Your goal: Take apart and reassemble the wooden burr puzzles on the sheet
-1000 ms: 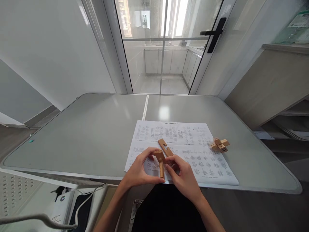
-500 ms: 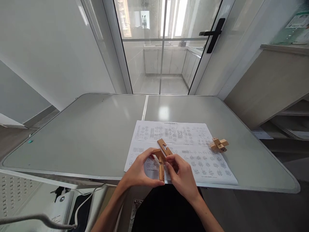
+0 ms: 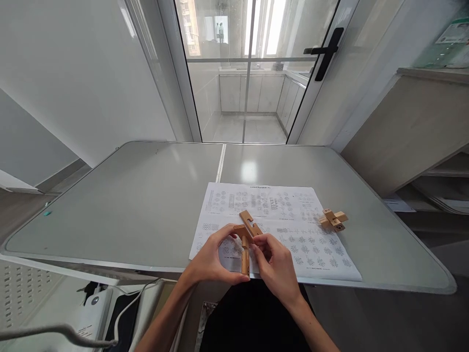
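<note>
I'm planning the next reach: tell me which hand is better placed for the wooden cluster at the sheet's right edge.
Right, I'd judge: the right hand is nearer the wooden cluster, across the sheet, though what it holds is unclear. The left hand is farther away, holding wooden pieces.

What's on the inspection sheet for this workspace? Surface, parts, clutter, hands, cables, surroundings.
Surface: grey table, printed sheet at its near edge.
Parts: wooden pieces in hand; notched wooden piece angled just beyond; joined wooden cluster at the sheet's right edge.
Clutter: small green bit by the table's left edge.
Hands: left hand grips the wooden pieces between thumb and fingers; right hand close against them, contact unclear.
Cables: pale cable, lower left, off the tabletop.
Surroundings: glass door beyond; shelf unit right.
</note>
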Action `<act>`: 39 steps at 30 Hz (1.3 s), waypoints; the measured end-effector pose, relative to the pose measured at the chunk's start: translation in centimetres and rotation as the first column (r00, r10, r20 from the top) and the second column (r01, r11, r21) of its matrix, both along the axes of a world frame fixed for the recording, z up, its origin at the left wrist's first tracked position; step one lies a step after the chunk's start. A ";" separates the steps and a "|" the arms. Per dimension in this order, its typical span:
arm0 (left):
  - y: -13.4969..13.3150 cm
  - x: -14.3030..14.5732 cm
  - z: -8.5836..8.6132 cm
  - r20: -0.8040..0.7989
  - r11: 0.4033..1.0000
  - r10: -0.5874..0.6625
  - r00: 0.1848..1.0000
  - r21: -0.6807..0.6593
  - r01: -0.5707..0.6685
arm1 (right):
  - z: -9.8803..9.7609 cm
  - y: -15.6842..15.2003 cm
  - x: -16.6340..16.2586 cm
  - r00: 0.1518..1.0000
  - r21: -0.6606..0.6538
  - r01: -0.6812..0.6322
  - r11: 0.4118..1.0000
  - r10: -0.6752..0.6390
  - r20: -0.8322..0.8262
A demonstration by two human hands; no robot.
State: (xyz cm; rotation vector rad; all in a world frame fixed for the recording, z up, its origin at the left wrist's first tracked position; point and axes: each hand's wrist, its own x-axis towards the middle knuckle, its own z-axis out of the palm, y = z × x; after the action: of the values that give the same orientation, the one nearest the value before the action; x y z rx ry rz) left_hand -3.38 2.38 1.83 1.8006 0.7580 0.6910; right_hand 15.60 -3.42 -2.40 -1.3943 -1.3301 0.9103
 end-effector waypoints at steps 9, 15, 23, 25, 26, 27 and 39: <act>-0.2 -0.4 -0.8 0.005 1.000 -0.028 1.000 0.004 0.028 | 0.9 0.3 0.9 0.979 0.015 -0.198 0.980 0.198 -0.043; -0.3 -0.1 -0.5 0.018 0.999 0.009 1.000 0.043 -0.010 | 0.6 -0.2 0.4 0.996 0.025 -0.018 1.000 0.020 -0.082; -0.5 0.4 -0.7 -0.002 0.979 0.095 0.995 -0.183 -0.094 | 0.5 0.2 0.9 0.945 -0.021 -0.093 0.995 0.082 -0.318; -0.4 0.3 -0.6 0.034 0.976 0.059 0.998 -0.211 -0.051 | 0.9 0.4 1.4 0.892 -0.018 -0.204 0.979 0.178 -0.416; -0.4 0.2 -0.5 0.037 0.976 0.037 0.999 -0.214 -0.028 | 1.1 0.4 1.8 0.864 -0.019 -0.258 0.966 0.222 -0.453; -0.4 0.2 -0.4 0.033 0.977 0.018 0.999 -0.212 -0.010 | 1.3 0.5 2.1 0.838 -0.027 -0.307 0.951 0.256 -0.482; -0.3 -0.1 -0.7 -0.033 0.981 -0.081 0.996 -0.180 0.073 | 0.7 0.6 4.1 0.610 -0.059 -0.556 0.829 0.359 -0.707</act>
State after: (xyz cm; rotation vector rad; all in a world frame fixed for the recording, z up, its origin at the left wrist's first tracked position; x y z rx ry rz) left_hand -3.46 2.04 1.09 1.6745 0.7489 0.5203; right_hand 19.70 -2.83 -1.68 -0.7403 -1.0061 1.8222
